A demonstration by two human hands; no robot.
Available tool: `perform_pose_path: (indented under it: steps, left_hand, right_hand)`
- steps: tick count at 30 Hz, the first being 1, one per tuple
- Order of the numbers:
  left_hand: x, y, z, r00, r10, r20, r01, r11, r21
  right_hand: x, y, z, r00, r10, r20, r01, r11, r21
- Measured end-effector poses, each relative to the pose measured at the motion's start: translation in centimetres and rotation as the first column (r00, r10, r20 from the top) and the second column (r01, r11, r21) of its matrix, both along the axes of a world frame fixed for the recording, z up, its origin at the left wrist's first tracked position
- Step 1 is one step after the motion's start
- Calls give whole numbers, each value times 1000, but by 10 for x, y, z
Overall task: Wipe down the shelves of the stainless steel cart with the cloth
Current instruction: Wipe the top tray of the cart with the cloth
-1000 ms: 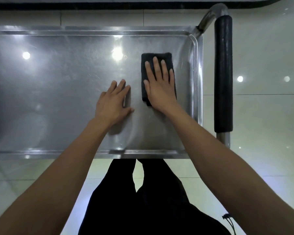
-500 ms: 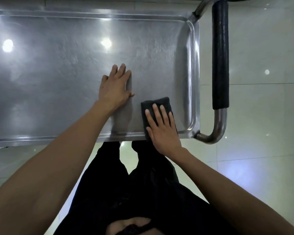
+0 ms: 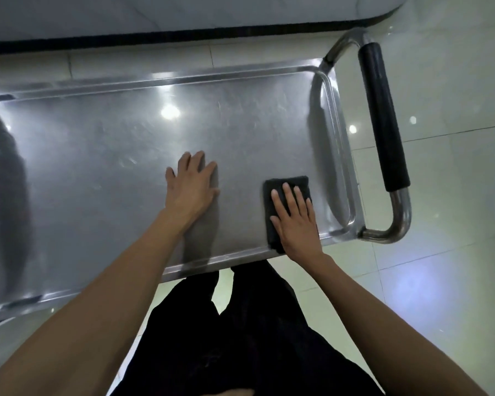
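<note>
Four straight fingers of the right hand press flat on the folded dark cloth, at the top steel shelf's near-right corner. Imo keep that palm flat and overlap each stroke up to the raised rim just beyond the fingertips. Left hand, off to the side, rests flat with fingers spread and holds nothing, so it could brace the cart.

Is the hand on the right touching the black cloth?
Touching. The head view shows the right hand lying flat with straight fingers on the dark cloth, which lies on the cart's top shelf near its front edge.
</note>
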State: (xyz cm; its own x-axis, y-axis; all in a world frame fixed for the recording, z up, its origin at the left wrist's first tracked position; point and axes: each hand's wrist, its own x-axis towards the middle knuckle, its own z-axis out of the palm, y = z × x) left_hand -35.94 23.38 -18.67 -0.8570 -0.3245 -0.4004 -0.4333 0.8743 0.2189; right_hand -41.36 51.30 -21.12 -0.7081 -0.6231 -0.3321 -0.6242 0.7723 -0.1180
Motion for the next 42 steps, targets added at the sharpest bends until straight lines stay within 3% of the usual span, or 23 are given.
perform_pose_path:
  steps: [16,23,31,42]
  left_hand:
    - [-17,0,-5,993,33,111,-32,999,-13]
    - [-18,-1,-8,995,24,92,-22,1000,-20]
    - [-19,-5,-6,997,1,82,1,1000,-17]
    - [-4,-27,-4,979,-197,52,197,980,-12]
  right_hand:
    - [-194,-195,-9,1000,9,25,-6,993,-114]
    - [-233,-249,-14,1000,6,-12,-8,987,-162]
    - [-193,-222,-18,999,37,-29,-41,987,-155]
    - [7,-83,-6,1000,-17,26,19,998,-67]
